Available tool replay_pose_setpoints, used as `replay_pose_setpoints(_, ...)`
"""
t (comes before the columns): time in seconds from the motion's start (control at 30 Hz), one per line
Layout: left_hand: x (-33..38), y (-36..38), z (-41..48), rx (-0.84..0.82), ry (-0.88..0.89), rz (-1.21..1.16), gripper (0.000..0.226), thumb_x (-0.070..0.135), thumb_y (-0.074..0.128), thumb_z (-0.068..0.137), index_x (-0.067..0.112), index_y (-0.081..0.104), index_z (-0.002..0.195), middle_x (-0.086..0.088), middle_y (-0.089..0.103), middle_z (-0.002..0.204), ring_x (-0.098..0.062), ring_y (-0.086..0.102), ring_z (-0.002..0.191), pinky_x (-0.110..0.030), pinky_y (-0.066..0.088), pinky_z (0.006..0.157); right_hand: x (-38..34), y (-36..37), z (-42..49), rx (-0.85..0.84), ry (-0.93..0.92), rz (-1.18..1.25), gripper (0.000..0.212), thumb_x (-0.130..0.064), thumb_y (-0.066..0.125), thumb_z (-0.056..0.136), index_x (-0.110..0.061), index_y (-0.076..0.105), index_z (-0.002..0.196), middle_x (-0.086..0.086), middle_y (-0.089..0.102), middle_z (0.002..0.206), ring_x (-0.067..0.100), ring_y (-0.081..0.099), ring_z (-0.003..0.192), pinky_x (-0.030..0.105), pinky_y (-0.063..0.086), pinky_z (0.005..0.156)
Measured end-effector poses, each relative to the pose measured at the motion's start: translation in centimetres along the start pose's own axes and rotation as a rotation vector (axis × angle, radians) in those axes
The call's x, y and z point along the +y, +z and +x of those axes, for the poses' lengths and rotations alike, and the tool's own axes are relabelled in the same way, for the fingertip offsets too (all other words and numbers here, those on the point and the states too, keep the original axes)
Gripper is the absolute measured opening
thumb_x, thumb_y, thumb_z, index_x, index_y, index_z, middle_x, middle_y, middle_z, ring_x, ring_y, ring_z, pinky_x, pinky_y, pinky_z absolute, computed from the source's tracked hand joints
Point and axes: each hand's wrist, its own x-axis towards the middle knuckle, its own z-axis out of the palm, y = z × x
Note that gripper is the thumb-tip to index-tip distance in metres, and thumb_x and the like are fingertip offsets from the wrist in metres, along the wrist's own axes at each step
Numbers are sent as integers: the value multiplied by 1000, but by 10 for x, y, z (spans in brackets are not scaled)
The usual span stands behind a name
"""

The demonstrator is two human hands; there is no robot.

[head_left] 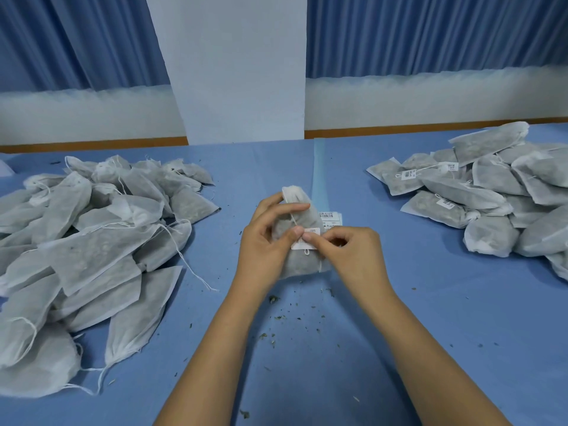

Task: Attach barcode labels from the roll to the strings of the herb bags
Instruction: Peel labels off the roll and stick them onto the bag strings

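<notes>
Head view: one white mesh herb bag (302, 221), dark dried matter showing through, stands mid-table between the hands. The left hand (267, 244) grips it, fingers curled over the top, thumb pressing the barcode label (307, 241) where it meets the string (293, 219). The right hand (353, 253) pinches the label's other end with thumb and forefinger. A label strip (332, 217) lies just behind. Left pile of bags (92, 241) shows no tags; right pile of bags (491, 195) shows several. Blue table cloth (445, 302) carries herb crumbs (278, 318); blue curtains (430, 35), white pillar (239, 72) beyond.
</notes>
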Motion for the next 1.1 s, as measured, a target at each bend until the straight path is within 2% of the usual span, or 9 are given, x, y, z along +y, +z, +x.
replay_pose_setpoints(0.1, 0, 2, -1, -6, 7, 18, 42, -8, 63, 84, 30, 69, 100, 1, 55, 131, -6, 52, 124, -15, 39, 99, 3, -6, 1, 83, 28, -160, 61, -51, 75, 69, 0, 49, 47, 13, 47, 45, 11, 32, 45, 33, 29, 48)
replay_pose_setpoints(0.17, 0, 2, 0, 17, 0, -23, 38, -3, 65, 83, 29, 68, 103, 3, 57, 130, -8, 52, 125, -23, 40, 103, 2, -9, 2, 163, 12, -146, 51, -46, 79, 67, -7, 49, 52, 2, 48, 49, 10, 37, 47, 22, 32, 50)
replay_pose_setpoints(0.23, 1, 1, -1, 38, -20, -93, 39, 3, 64, 81, 28, 65, 111, 8, 61, 127, -8, 55, 123, -27, 44, 100, -2, -9, 3, 138, 44, 81, 28, -29, 82, 70, -11, 60, 70, 0, 60, 67, 8, 50, 58, 15, 42, 59)
replay_pose_setpoints(0.33, 5, 3, -3, 20, -22, -165, 52, 5, 66, 81, 29, 55, 125, 11, 60, 131, -2, 55, 121, -17, 47, 91, -7, -6, 1, 15, 126, 378, 7, -11, 74, 81, -5, 69, 83, 9, 71, 81, 11, 65, 72, 25, 53, 71)
replay_pose_setpoints(0.43, 7, 8, -5, -21, -42, -119, 64, 7, 71, 76, 35, 50, 130, 8, 54, 138, -6, 51, 128, -25, 47, 100, -6, -5, 0, 27, 153, 411, 8, -8, 70, 84, -1, 71, 83, 13, 72, 83, 13, 67, 72, 28, 54, 72)
replay_pose_setpoints(0.57, 9, 6, -4, 66, -64, -137, 69, 9, 73, 75, 41, 48, 130, 3, 56, 135, -15, 54, 126, -39, 47, 104, -5, -5, 0, -137, 248, 538, 19, -12, 73, 81, 3, 69, 92, 14, 73, 84, 18, 70, 75, 24, 56, 68)
replay_pose_setpoints(0.67, 4, 8, -4, 94, -160, -164, 72, 8, 73, 84, 42, 39, 138, -5, 66, 119, -18, 66, 109, -32, 56, 87, -2, -4, -1, -112, 239, 513, 9, -8, 73, 81, -1, 71, 85, 13, 73, 78, 18, 69, 68, 22, 54, 62)
replay_pose_setpoints(0.8, -5, 9, 0, 221, -314, -110, 60, 20, 72, 86, 34, 42, 137, 3, 75, 87, -8, 72, 74, -18, 53, 57, 1, -2, 0, -97, 250, 521, 6, -9, 73, 81, -2, 73, 83, 11, 74, 77, 17, 69, 67, 23, 54, 62)
replay_pose_setpoints(1.1, 9, 23, -1, 195, -387, 15, 44, 33, 70, 88, 27, 47, 125, 15, 71, 64, -2, 69, 63, -14, 50, 52, -6, -19, -2, -9, 214, 531, 8, -6, 67, 86, -9, 73, 81, 3, 73, 75, 13, 68, 69, 21, 52, 64)
